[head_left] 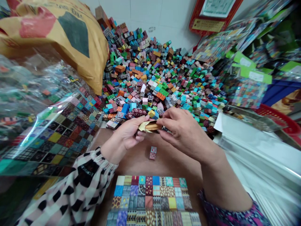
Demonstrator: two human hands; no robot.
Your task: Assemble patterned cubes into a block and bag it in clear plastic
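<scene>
My left hand (129, 131) is closed around one end of a small pale-yellow wrapper (142, 126), torn open. Inside it show flat tan pieces (152, 126) that look like biscuits. My right hand (182, 133) pinches the other end with thumb and fingers, which partly hide it. Below the hands, a small printed block (152, 153) with a brick pattern lies alone on the brown table (138, 160). Closer to me lies a flat array of patterned square blocks (150, 191) in rows.
A large heap of small coloured blocks (150, 75) rises against the tiled wall (145, 12). To the left are a yellow sack (94, 62) and clear-wrapped block sheets (56, 138). At right stand green-topped packs (249, 84), a red basket (279, 119) and white sheets (258, 144).
</scene>
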